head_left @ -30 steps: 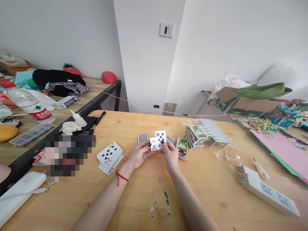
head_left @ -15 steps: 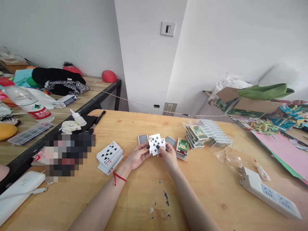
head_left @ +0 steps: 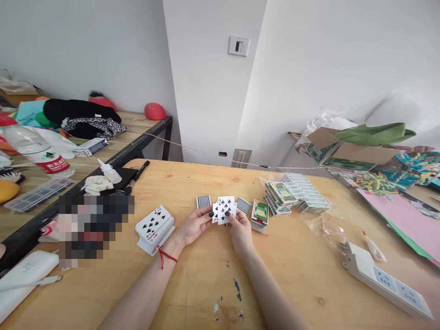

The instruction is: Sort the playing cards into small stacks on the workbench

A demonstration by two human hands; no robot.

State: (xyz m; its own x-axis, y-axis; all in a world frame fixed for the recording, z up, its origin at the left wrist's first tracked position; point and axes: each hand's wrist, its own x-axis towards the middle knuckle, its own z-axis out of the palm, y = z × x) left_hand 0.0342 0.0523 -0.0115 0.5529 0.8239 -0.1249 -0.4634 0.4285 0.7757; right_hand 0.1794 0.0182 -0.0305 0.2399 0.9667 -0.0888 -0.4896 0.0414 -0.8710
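Note:
My left hand is closed with its thumb on the left edge of a spade playing card, marked 6 or 9. My right hand pinches an eight of spades under its thumb. The eight overlaps the other card, and a sliver of another card edge shows at its right. Left of my left hand lies a face-up stack of playing cards, a seven of spades on top. Two patterned face-down piles, a left one and a right one, lie just beyond my hands.
Right of my right hand stands a green card box, near stacked boxes and wrapped packs. A power strip lies front right, a white power bank front left. A string crosses behind the table.
The eight of spades has shifted right, from my left thumb's side to under my right thumb. The other card now shows at the left. The view has shifted slightly.

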